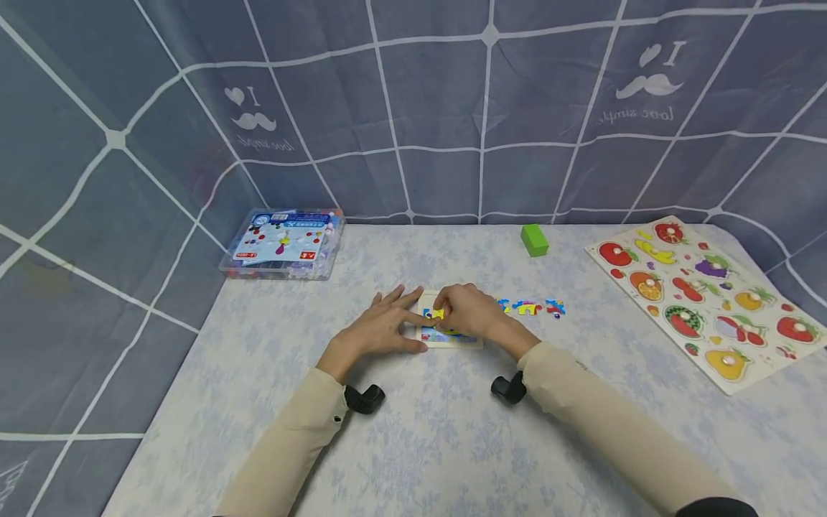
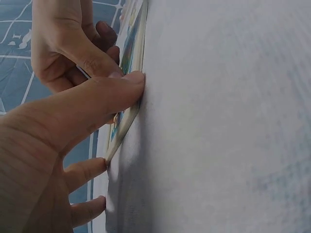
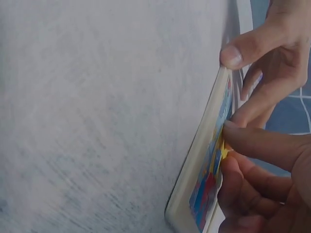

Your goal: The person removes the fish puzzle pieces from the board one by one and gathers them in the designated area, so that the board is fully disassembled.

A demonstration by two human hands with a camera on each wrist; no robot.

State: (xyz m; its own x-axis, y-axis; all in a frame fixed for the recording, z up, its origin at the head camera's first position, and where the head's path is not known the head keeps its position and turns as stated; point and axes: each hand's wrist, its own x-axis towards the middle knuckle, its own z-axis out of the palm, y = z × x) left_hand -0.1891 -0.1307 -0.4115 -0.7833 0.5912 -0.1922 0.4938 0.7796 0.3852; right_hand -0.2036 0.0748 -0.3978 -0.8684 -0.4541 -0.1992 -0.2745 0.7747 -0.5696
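Jigsaw board (image 1: 466,345), small and pale-framed with a bright blue picture, lay flat on the patterned tabletop (image 1: 420,431) straight in front of me, beneath both my hands. My left hand (image 1: 386,324) had its fingers spread, grasping nothing; the thumb rested at the frame's near edge and the index finger reached in over the picture, probably to stop the board from sliding. My right hand (image 1: 470,310) pinched a yellow piece (image 3: 224,153) between thumb and fingers at the picture's surface, a grip that seemed suited to fine turning; whether the piece was seated, I could not tell. At least three loose pieces (image 1: 528,308) lay in a row just beyond my right wrist, likely for easy reach. Farther off, perhaps to leave working room, were a green block (image 1: 534,240), a fruit board (image 1: 759,370) and a clear plastic box (image 1: 281,244).
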